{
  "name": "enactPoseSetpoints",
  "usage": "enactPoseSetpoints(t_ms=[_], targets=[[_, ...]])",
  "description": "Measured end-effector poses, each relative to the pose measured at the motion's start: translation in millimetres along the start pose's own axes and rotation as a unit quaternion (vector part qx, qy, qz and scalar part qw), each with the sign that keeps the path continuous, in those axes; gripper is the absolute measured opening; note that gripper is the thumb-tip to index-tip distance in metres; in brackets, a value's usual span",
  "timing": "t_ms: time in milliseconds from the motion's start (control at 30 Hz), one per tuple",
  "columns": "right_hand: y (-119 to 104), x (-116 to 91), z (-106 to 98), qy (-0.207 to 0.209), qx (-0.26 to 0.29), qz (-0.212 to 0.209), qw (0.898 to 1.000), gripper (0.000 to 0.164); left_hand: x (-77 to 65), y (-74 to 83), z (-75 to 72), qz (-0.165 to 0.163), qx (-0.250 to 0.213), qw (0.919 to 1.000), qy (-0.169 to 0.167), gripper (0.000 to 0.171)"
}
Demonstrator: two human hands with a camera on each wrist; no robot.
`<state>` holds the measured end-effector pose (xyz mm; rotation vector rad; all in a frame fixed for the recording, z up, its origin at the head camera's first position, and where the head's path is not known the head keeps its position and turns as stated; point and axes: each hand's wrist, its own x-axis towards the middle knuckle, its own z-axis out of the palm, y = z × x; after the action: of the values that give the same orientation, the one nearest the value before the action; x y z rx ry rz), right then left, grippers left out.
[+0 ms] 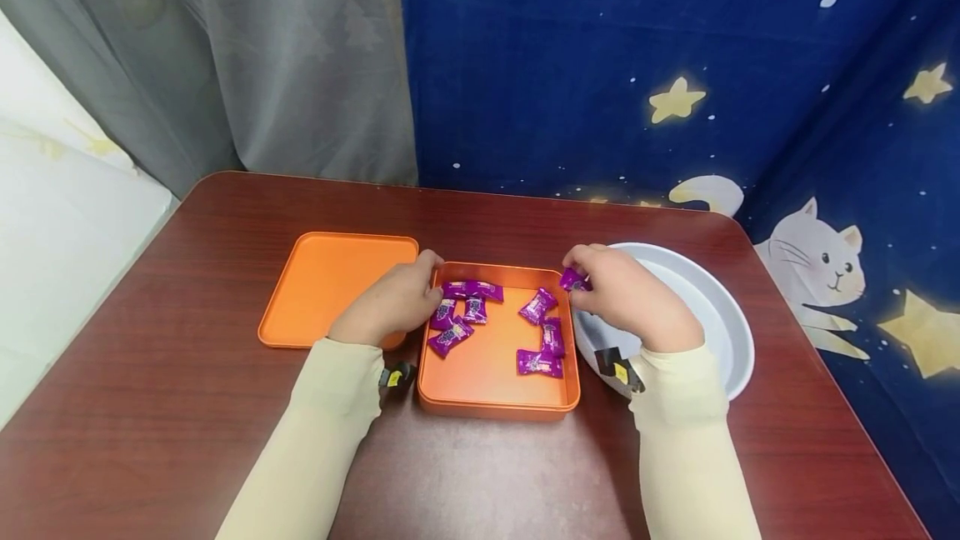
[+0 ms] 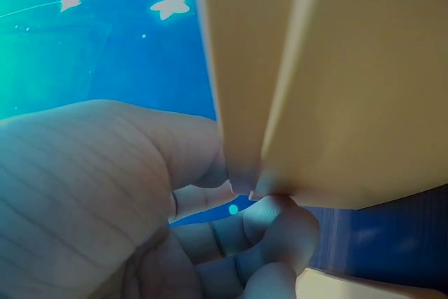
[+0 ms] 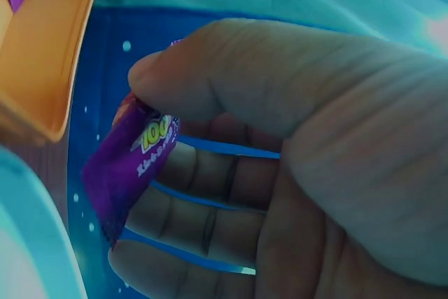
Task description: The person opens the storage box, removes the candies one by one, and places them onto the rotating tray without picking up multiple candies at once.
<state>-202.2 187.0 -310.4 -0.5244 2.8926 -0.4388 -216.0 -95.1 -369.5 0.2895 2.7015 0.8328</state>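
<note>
Between thumb and fingers my right hand [image 1: 630, 294] pinches a purple wrapped candy [image 3: 133, 155], just above the right wall of a square orange box [image 1: 487, 415]. My left hand [image 1: 393, 294] grips the box's upper left side, its thumb and fingertips at the wall's edge in the left wrist view. Inside the box lie several more purple candies. One group [image 1: 452, 336] sits along the left and top left, and another group [image 1: 540, 363] along the right. The box floor shows between the two groups.
A matching orange lid [image 1: 337, 273] lies flat on the dark red table [image 1: 187, 440], left of the box and partly behind my left hand. On the right, a round white tray [image 1: 738, 340] lies partly under my right hand and wrist. Curtains [image 1: 562, 65] hang behind the table.
</note>
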Motion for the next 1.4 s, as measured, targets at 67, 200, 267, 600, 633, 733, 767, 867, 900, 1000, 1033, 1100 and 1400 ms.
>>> enactPoseSetpoints(t_ms=[67,200,267,600,633,733,767,867,900,1000,1033,1100,1400], targets=[[5.2,-1.1,-2.3,-0.012,0.014,0.028,0.999,0.042,-0.1,0.2,-0.1,-0.002,0.0,1.0,0.001,0.045],[13.9,-1.9,-4.2,-0.019,0.024,0.05,0.998,0.044,-0.6,0.3,-0.6,-0.005,0.0,1.0,0.001,0.046],[18.0,-2.3,-4.5,-0.013,0.019,0.051,0.998,0.044,-0.6,0.2,-0.5,-0.004,0.0,1.0,-0.001,0.046],[50.8,-12.7,-8.0,0.009,0.011,0.063,0.998,0.038,-1.0,1.4,-0.7,-0.002,-0.001,1.0,-0.002,0.046],[55.1,-13.5,-7.8,0.009,0.012,0.066,0.998,0.036,-1.0,1.6,-0.7,-0.002,0.0,1.0,-0.003,0.046],[66.8,-16.1,-7.4,0.008,0.007,0.084,0.996,0.035,-1.5,1.6,-1.0,-0.002,0.0,1.0,-0.002,0.046],[70.4,-17.2,-7.2,0.005,0.004,0.094,0.996,0.035,-1.7,1.6,-1.1,-0.002,0.0,1.0,-0.002,0.046],[79.3,-20.3,-6.6,-0.002,0.006,0.11,0.994,0.036,-1.7,1.4,-1.0,-0.003,-0.003,1.0,-0.002,0.046],[82.0,-21.2,-6.4,-0.004,0.007,0.113,0.994,0.036,-1.8,1.4,-0.9,-0.004,-0.005,1.0,-0.003,0.046],[89.9,-23.6,-5.0,-0.009,0.019,0.12,0.993,0.036,-1.5,1.2,0.0,-0.006,-0.006,1.0,-0.004,0.047],[92.0,-24.3,-4.7,-0.01,0.023,0.123,0.992,0.036,-1.4,1.1,0.2,-0.006,-0.005,1.0,-0.004,0.047],[96.0,-25.4,-4.0,-0.013,0.029,0.13,0.991,0.036,-1.4,0.9,0.4,-0.006,-0.003,1.0,-0.003,0.047],[107.1,-27.6,-0.9,-0.022,0.047,0.153,0.987,0.038,-0.9,1.3,1.2,-0.007,0.001,1.0,0.001,0.047]])
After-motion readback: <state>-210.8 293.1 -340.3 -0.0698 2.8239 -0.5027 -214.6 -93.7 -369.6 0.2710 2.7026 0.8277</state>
